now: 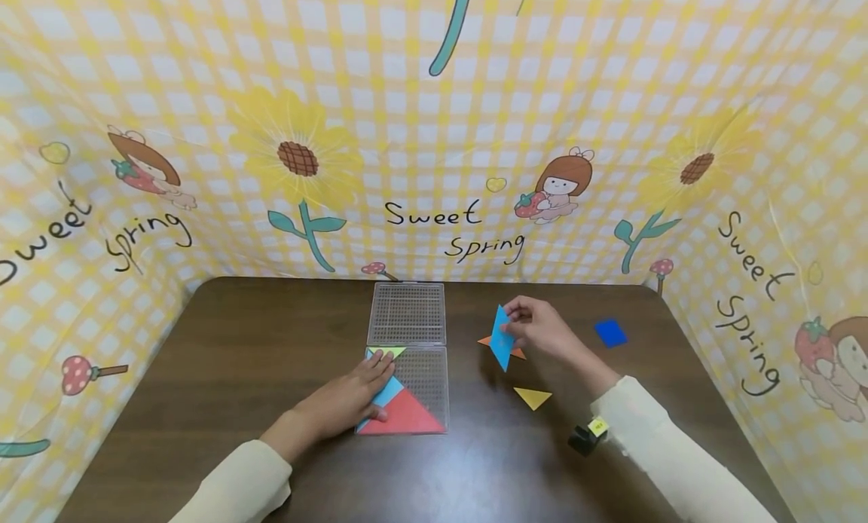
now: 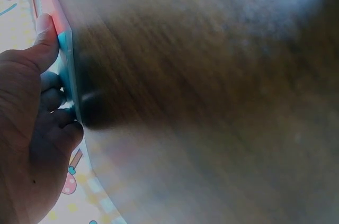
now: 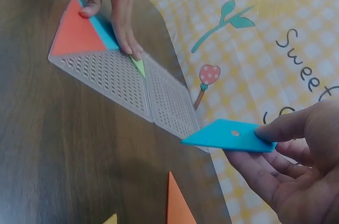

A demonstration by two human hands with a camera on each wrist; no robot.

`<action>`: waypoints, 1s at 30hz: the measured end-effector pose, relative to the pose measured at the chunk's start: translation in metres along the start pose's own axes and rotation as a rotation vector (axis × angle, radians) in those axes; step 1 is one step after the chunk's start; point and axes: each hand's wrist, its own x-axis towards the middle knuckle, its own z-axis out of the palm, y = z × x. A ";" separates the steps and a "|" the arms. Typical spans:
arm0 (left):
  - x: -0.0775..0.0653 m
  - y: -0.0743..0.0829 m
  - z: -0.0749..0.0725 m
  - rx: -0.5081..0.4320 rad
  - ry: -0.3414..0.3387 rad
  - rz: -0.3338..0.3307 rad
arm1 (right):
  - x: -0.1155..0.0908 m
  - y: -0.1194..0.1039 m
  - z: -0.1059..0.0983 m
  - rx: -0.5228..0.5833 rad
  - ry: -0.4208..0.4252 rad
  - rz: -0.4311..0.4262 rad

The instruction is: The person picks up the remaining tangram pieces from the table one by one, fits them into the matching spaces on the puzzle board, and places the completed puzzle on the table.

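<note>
My right hand [image 1: 542, 328] pinches a light-blue parallelogram tangram piece [image 3: 222, 136] between thumb and fingers, raised above the table and tilted on edge. My left hand [image 1: 341, 402] rests on the clear gridded case [image 1: 434, 380], its fingers spread over the pieces lying there. Along the case's front lies a large red triangle [image 1: 404, 417], touched by the left thumb. Against it is a blue piece [image 1: 391, 391], partly hidden by the left hand. A small green triangle [image 1: 393, 352] shows at the left fingertips. In the left wrist view, the left hand [image 2: 32, 128] lies along the case's edge.
The case's other half [image 1: 407, 314] lies open behind. An orange triangle [image 1: 518, 353] lies under the held piece, with a yellow triangle [image 1: 533, 397] nearer and a dark-blue square [image 1: 611, 332] at the right. A checked cloth [image 1: 420, 169] hangs round the brown table [image 1: 258, 342].
</note>
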 end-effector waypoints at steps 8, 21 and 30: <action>0.000 0.000 0.001 -0.002 0.006 0.001 | 0.008 0.000 0.016 0.039 -0.063 -0.035; 0.001 0.001 0.002 0.001 0.013 0.021 | 0.017 -0.007 0.045 0.051 -0.073 -0.053; 0.001 0.003 0.000 -0.010 -0.012 -0.034 | 0.023 -0.010 0.066 0.031 -0.129 -0.062</action>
